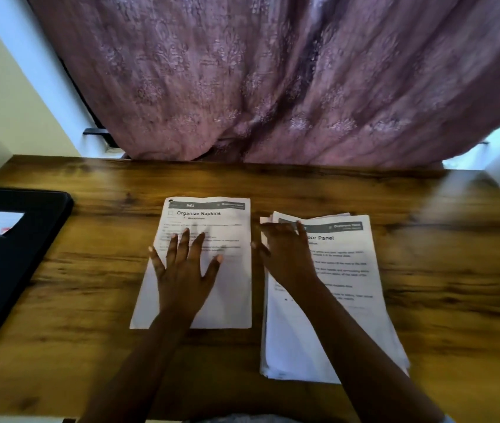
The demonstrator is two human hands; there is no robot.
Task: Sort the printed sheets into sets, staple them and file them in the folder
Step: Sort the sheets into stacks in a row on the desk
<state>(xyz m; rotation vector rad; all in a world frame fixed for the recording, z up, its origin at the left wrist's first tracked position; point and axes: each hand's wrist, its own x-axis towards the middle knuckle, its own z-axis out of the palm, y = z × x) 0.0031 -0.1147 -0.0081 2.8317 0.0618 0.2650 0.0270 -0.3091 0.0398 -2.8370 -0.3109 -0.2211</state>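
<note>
White sheet [230,288] under L hand [186,264], fingers spread flat; R hand [285,254] on stack [334,315] corner, grip unclear. Sorting step; next: lift one off cleanly.

We looked down on a wooden desk [425,270] with a dark brown, knotted grain. Above its far edge hung a mauve curtain [273,71] with a pale woven floral pattern. It fell in heavy folds that gathered towards the middle, and its hem reached the back of the desk. To the left stood a pale cream wall [13,96], and a short black bracket [96,131] jutted out beside the curtain there. Bright daylight showed past both sides of the curtain and laid a soft glare on the desk's far corners. The edges of our view were blurred.
</note>
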